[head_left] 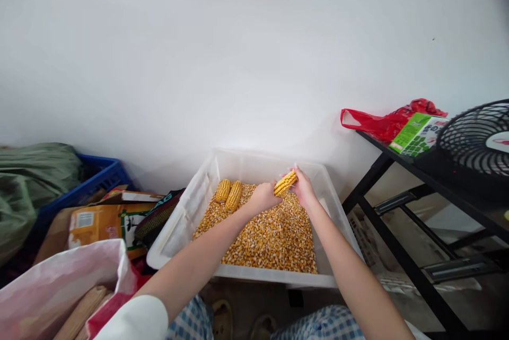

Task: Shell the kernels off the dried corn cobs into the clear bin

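Between my two hands is an ear of corn (285,184), held tilted above a heap of loose corn kernels (270,236). My left hand (265,197) is closed around its lower left end, the fingers mostly turned away from view. At the upper right end, my right hand (303,186) grips the ear with its fingers wrapped behind it. The kernels lie in a translucent plastic bin (274,275). Two more ears rest on the kernels at the bin's left: a short cob (223,190) and a longer cob (234,196).
A black metal stand (405,223) on the right bears a red plastic bag (374,123), a green-and-white box (417,134) and a fan (477,138). Left of the bin are packages (95,226), a blue crate (105,165) and a white-and-red bag (79,266). A white wall rises behind.
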Demonstrator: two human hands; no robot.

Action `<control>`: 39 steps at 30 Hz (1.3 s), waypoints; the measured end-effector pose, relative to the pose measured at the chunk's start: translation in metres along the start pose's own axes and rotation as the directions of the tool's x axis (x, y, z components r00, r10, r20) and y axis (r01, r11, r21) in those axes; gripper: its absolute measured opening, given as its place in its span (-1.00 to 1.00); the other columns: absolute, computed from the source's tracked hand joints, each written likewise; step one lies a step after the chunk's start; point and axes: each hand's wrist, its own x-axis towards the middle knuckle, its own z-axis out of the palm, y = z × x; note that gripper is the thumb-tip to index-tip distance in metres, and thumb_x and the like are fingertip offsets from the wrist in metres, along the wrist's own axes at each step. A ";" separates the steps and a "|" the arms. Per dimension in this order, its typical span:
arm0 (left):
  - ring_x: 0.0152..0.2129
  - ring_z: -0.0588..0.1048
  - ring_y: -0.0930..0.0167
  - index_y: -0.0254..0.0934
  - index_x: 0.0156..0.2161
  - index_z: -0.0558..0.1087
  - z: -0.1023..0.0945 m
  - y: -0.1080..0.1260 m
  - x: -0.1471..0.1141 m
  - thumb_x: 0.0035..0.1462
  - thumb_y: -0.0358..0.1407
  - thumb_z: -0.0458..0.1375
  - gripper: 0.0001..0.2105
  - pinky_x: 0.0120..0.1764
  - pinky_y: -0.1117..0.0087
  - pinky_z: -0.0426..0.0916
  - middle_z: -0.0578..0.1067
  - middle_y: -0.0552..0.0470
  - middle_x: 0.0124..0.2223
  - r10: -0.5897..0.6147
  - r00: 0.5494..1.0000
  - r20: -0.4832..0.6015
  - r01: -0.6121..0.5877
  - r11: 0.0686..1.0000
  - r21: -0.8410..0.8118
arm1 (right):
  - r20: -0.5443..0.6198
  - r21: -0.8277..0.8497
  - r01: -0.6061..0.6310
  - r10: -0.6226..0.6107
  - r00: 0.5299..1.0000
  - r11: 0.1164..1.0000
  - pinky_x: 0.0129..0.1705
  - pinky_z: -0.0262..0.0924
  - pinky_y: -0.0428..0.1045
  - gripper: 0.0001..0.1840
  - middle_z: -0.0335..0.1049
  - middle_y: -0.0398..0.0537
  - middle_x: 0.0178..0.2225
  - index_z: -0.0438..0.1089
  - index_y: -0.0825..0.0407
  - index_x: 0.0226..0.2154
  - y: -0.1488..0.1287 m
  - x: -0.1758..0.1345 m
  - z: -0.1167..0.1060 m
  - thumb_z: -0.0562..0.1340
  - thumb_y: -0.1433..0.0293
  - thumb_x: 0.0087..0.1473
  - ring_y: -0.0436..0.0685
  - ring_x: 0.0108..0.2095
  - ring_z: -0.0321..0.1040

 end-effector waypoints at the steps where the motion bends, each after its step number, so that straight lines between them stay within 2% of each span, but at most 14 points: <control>1: -0.54 0.38 0.42 -0.27 -0.26 0.38 0.001 0.000 -0.001 -0.25 -0.24 0.14 -0.66 -0.46 0.48 0.20 0.42 0.06 -0.46 0.005 1.000 0.008 -0.005 1.000 0.001 | -0.006 -0.020 0.010 -0.010 1.000 1.000 -0.53 0.22 -0.05 -0.63 0.40 -0.13 -0.55 0.24 0.00 -0.36 0.002 0.000 0.000 0.17 0.09 -0.16 0.11 -0.46 0.37; 3: -0.56 0.37 0.45 -0.29 -0.25 0.38 0.003 -0.001 -0.003 -0.24 -0.25 0.13 -0.66 -0.49 0.50 0.19 0.41 0.08 -0.46 0.014 0.998 0.063 -0.010 0.998 -0.059 | 0.000 -0.034 0.026 -0.026 1.000 0.999 -0.53 0.23 -0.05 -0.64 0.38 -0.15 -0.57 0.22 0.00 -0.38 0.004 0.000 0.000 0.20 0.10 -0.18 0.10 -0.47 0.37; 7: -0.62 0.30 0.51 -0.35 -0.37 0.38 0.003 0.000 -0.005 -0.24 -0.27 0.13 -0.75 -0.57 0.53 0.14 0.35 0.13 -0.52 0.013 0.986 0.167 0.025 0.974 -0.223 | 0.040 -0.013 0.020 -0.020 0.999 1.000 -0.51 0.24 -0.04 -0.65 0.36 -0.18 -0.56 0.20 -0.01 -0.42 0.006 0.001 -0.003 0.22 0.11 -0.20 0.09 -0.48 0.37; 11: -0.63 0.31 0.51 -0.37 -0.39 0.34 -0.002 0.003 -0.006 -0.20 -0.30 0.10 -0.80 -0.59 0.53 0.17 0.35 0.12 -0.54 0.025 0.953 0.301 0.111 0.898 -0.426 | 0.079 0.017 0.022 -0.023 0.997 1.000 -0.48 0.25 -0.04 -0.69 0.36 -0.19 -0.55 0.20 -0.01 -0.42 0.003 0.001 -0.004 0.22 0.15 -0.17 0.08 -0.46 0.37; 14: -0.62 0.33 0.50 -0.36 -0.40 0.33 -0.006 0.004 -0.004 -0.18 -0.30 0.09 -0.82 -0.58 0.53 0.20 0.36 0.11 -0.54 0.066 0.935 0.348 0.120 0.866 -0.485 | 0.118 0.051 0.021 -0.027 0.993 0.998 -0.45 0.26 -0.03 -0.71 0.37 -0.19 -0.52 0.20 -0.02 -0.39 -0.002 -0.002 -0.003 0.20 0.16 -0.14 0.08 -0.43 0.38; 16: -0.62 0.33 0.50 -0.36 -0.41 0.34 -0.008 0.004 -0.002 -0.19 -0.28 0.11 -0.81 -0.57 0.52 0.20 0.36 0.11 -0.54 0.053 0.952 0.302 0.083 0.904 -0.420 | 0.167 0.077 0.022 -0.035 0.985 0.997 -0.43 0.27 -0.02 -0.72 0.39 -0.17 -0.48 0.20 -0.03 -0.36 -0.005 -0.003 -0.002 0.20 0.19 -0.13 0.08 -0.41 0.38; 19: -0.58 0.36 0.47 -0.34 -0.35 0.36 -0.010 0.003 0.001 -0.24 -0.27 0.14 -0.74 -0.53 0.51 0.20 0.40 0.10 -0.48 0.016 0.983 0.182 0.021 0.979 -0.204 | 0.173 0.098 0.051 -0.067 0.983 0.994 -0.40 0.27 -0.01 -0.74 0.39 -0.17 -0.49 0.20 -0.01 -0.38 -0.004 -0.003 0.000 0.24 0.27 -0.17 0.08 -0.42 0.38; 24: -0.46 0.43 0.35 -0.26 -0.21 0.35 -0.007 0.006 -0.002 -0.22 -0.23 0.13 -0.64 -0.42 0.46 0.25 0.47 0.01 -0.38 -0.023 0.994 0.105 0.007 0.988 0.156 | -0.035 0.139 0.081 -0.077 0.996 0.987 -0.45 0.27 -0.02 -0.73 0.31 -0.26 -0.64 0.16 0.00 -0.44 0.010 0.002 0.007 0.26 0.37 -0.24 0.05 -0.52 0.36; 27: -0.41 0.45 0.30 -0.24 -0.16 0.33 -0.006 0.012 -0.003 -0.19 -0.21 0.11 -0.61 -0.37 0.41 0.27 0.48 -0.03 -0.35 -0.054 0.995 0.087 0.026 0.955 0.295 | -0.093 0.152 0.093 -0.080 0.993 0.984 -0.46 0.27 -0.02 -0.72 0.28 -0.29 -0.67 0.13 -0.02 -0.43 0.015 0.006 0.008 0.26 0.39 -0.24 0.04 -0.57 0.35; 31: -0.40 0.45 0.31 -0.23 -0.12 0.30 -0.009 0.015 -0.002 -0.18 -0.22 0.11 -0.58 -0.37 0.42 0.26 0.48 -0.02 -0.34 -0.061 0.994 0.085 0.032 0.949 0.315 | -0.048 0.142 0.093 -0.088 0.995 0.985 -0.46 0.27 -0.01 -0.71 0.30 -0.28 -0.66 0.13 -0.03 -0.41 0.009 0.005 0.003 0.25 0.32 -0.21 0.06 -0.53 0.37; 35: -0.43 0.45 0.36 -0.22 -0.19 0.34 -0.013 0.008 0.000 -0.19 -0.20 0.12 -0.64 -0.43 0.48 0.24 0.47 0.02 -0.35 -0.026 0.993 0.116 0.003 0.981 0.192 | 0.180 0.154 -0.010 -0.018 0.984 0.988 -0.39 0.28 0.02 -0.71 0.39 -0.17 -0.51 0.17 -0.02 -0.37 -0.003 0.000 -0.002 0.25 0.31 -0.20 0.10 -0.40 0.39; 36: -0.44 0.45 0.37 -0.22 -0.19 0.35 -0.014 0.006 0.001 -0.19 -0.20 0.13 -0.63 -0.44 0.48 0.23 0.47 0.03 -0.35 -0.023 0.993 0.119 0.003 0.986 0.166 | 0.207 0.146 -0.015 -0.015 0.978 0.989 -0.38 0.28 0.03 -0.70 0.39 -0.15 -0.48 0.18 -0.02 -0.36 -0.005 -0.001 -0.003 0.26 0.32 -0.20 0.11 -0.38 0.39; 39: -0.43 0.45 0.37 -0.21 -0.15 0.34 -0.014 0.004 0.000 -0.20 -0.21 0.14 -0.60 -0.42 0.48 0.23 0.48 0.04 -0.34 -0.044 0.993 0.111 0.028 0.989 0.145 | 0.149 0.103 0.030 -0.045 0.988 0.994 -0.41 0.27 0.01 -0.70 0.38 -0.18 -0.49 0.18 -0.03 -0.37 -0.002 -0.001 -0.003 0.27 0.32 -0.21 0.11 -0.38 0.39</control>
